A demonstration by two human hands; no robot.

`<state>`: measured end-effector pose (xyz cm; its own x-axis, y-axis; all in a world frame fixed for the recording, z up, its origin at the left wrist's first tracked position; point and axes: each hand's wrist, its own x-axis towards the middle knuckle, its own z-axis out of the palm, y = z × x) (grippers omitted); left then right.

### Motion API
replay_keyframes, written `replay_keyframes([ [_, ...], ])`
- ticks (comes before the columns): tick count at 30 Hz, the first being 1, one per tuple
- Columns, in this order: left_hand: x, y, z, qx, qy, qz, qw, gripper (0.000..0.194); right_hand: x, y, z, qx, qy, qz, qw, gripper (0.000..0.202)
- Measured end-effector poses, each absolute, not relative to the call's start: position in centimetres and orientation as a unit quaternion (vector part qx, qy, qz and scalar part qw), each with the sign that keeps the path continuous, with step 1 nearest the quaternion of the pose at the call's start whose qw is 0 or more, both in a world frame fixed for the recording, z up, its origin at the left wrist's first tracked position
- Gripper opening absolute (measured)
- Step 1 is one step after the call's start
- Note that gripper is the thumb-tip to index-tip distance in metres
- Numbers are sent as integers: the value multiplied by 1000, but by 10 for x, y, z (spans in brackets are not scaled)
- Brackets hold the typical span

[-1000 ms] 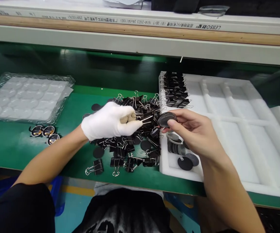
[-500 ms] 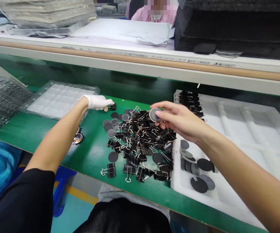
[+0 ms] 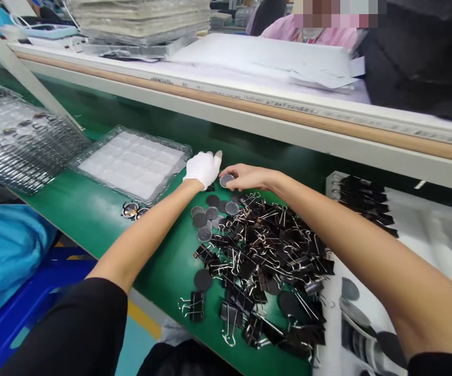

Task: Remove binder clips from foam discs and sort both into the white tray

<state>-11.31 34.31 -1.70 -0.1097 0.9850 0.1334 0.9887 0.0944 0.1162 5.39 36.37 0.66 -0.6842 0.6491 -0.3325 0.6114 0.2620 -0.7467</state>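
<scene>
The right hand has its fingers closed on a round grey disc. Just left of them is the left hand (white-gloved); whether its fingers grip the dark clip below them I cannot tell. Nearer the wearer than both hands' fingers, heaped binder clips and loose discs lie on the green counter.

Green-topped desk, running obliquely. Above its far side: a pale raised shelf edged with a wooden strip; toward the desk's left, a pale slanting post. Below the desk's near edge: turquoise floor with a yellow stripe, and blue plastic furniture, partly hidden. A soft sheen lies on the desk, with shade beneath the shelf.
</scene>
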Motion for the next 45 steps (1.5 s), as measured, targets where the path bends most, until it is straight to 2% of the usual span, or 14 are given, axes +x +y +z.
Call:
replay_keyframes([
  [7, -133, 341, -32, -729, -683, -8, 37, 59, 52, 383, -25, -344, -842, 409, 70, 55],
  [13, -137, 342, -42, -725, -687, -38, 22, 60, 52, 391, -35, -283, -859, 416, 97, 48],
  [22, -142, 342, -48, -737, -673, -60, 15, 61, 41, 390, -42, -350, -771, 516, 129, 58],
  [31, -139, 340, -44, -737, -673, -68, 9, 60, 34, 383, -40, -365, -764, 511, 151, 57],
  [38, -140, 340, -43, -733, -678, -58, 6, 62, 31, 377, -36, -387, -767, 497, 125, 58],
  [42, -137, 344, -44, -708, -700, -96, -16, 56, 44, 389, -12, -392, -825, 405, 39, 72],
  [45, -136, 341, -37, -667, -723, -176, -39, 64, 65, 392, 18, -409, -868, 270, -79, 45],
])
